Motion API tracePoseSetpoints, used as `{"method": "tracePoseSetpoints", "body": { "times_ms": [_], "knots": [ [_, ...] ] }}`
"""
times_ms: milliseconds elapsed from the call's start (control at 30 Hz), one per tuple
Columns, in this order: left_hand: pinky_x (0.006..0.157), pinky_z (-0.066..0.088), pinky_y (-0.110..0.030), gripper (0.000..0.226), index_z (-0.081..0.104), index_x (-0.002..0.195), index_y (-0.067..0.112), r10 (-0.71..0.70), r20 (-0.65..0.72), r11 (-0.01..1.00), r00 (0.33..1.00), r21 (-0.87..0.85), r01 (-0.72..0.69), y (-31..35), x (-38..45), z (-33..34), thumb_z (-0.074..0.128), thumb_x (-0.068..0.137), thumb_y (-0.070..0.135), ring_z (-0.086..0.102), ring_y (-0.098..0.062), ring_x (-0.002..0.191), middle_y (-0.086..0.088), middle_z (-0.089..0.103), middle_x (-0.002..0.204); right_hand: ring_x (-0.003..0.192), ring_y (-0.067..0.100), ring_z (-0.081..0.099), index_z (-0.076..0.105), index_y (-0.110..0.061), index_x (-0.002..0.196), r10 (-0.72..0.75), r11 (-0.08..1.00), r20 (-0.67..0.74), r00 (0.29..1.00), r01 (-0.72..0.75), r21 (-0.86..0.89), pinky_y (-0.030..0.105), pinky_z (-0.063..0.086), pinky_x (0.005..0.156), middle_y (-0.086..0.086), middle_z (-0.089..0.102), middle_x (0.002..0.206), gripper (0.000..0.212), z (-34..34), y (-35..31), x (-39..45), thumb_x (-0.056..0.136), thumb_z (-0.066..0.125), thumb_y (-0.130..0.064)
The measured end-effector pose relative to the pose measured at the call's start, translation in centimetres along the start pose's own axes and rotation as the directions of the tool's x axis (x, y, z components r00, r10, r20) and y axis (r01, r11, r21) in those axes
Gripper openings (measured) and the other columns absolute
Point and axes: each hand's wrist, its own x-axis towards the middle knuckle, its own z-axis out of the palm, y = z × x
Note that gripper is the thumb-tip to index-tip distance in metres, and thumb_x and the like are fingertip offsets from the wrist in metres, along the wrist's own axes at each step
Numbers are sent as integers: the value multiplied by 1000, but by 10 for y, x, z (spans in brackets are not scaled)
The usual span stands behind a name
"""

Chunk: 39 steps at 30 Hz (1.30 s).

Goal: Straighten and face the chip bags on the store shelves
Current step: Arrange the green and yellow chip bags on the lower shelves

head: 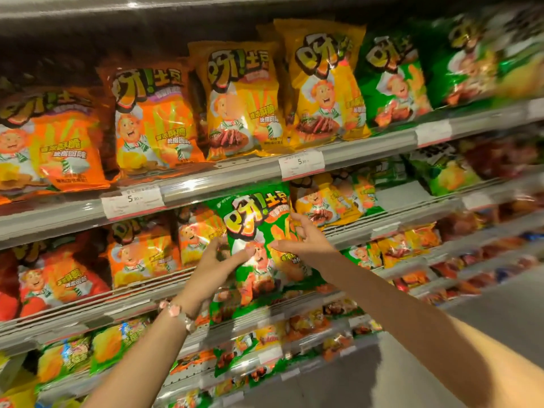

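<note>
Six chip bags face front along the top shelf (368, 147): two orange bags (153, 119) toward its left end, two yellow bags (241, 101) at the middle, two green bags (394, 81) toward its right end. Two readable price tags (132, 200) sit on its front edge. Two hands, the left hand (215, 267) and right hand (309, 241), meet on one green bag (259, 228).

Warm, rather bright store light from above; a strip lamp (132, 4) glows at the top edge. Glare spots on the glossy chip bags (156, 119) and on the shelf rails (191, 187). Top left corner is dark, in shadow. Strong motion blur at right side and bottom, esp. the green bags at top right (485, 54). Wide-angle lens bends the shelves; centre is sharper, but w/ compression blocks.
</note>
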Motion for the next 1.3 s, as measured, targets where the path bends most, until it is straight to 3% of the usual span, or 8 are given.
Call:
{"method": "tracePoseSetpoints", "body": {
  "times_ms": [267,500,700,800,867,967,1067,1300],
  "knots": [
    [107,34,-53,82,51,132,18,-19,174,993,985,-115,39,25,29,75,81,64,51,46,-34,129,1,60,131,97,7,64,42,-16,133,-29,996,-62,998,34,84,24,51,82,-4,62,111,66,-83,19,-17,76,75,-7],
    [90,45,-32,51,58,112,34,42,222,998,974,-63,-29,40,45,175,70,67,54,55,-12,104,14,63,110,120,20,52,50,-23,132,15,999,-143,990,-19,-26,44,43,102,1,58,127,61,-184,38,-22,77,75,-20],
    [75,50,-23,21,58,100,15,280,0,959,960,34,-280,46,63,247,71,83,13,58,-20,83,-9,60,91,102,14,60,61,-29,96,-13,999,-222,975,20,30,28,47,80,-9,66,100,29,-282,52,-9,76,75,-13],
    [82,51,-40,25,60,98,12,555,-34,749,831,456,-481,49,77,262,76,78,14,61,-24,89,-6,63,94,90,-3,61,62,-36,93,-45,997,-247,968,58,45,16,44,66,-20,66,92,29,-321,51,7,78,74,-14],
    [92,42,-52,53,60,112,9,637,6,460,771,799,-387,47,88,275,80,68,30,53,-37,111,-13,58,114,77,-13,61,66,-43,85,-102,992,-258,961,116,41,8,47,61,-27,67,78,35,-343,47,24,78,73,-10],
    [107,12,-66,114,13,153,25,409,-67,215,910,976,-25,40,108,296,78,64,54,3,-39,145,-18,10,158,86,1,62,56,-34,105,-183,979,-295,938,202,35,21,51,76,-17,64,84,44,-366,41,56,77,73,-5],
    [107,6,-70,107,-24,147,27,320,-148,102,936,987,121,24,127,306,65,88,26,-19,-40,143,-18,-19,157,78,1,56,49,-17,109,-259,962,-296,919,274,9,35,45,84,-16,59,76,39,-383,35,86,80,69,2],
    [104,3,-73,91,26,150,18,429,-138,62,893,990,123,5,135,305,66,74,-13,4,-43,144,-24,12,156,70,-12,56,50,-3,108,-317,949,-311,896,299,-106,15,49,69,-4,58,85,23,-405,52,124,87,60,0]
  ]
}}
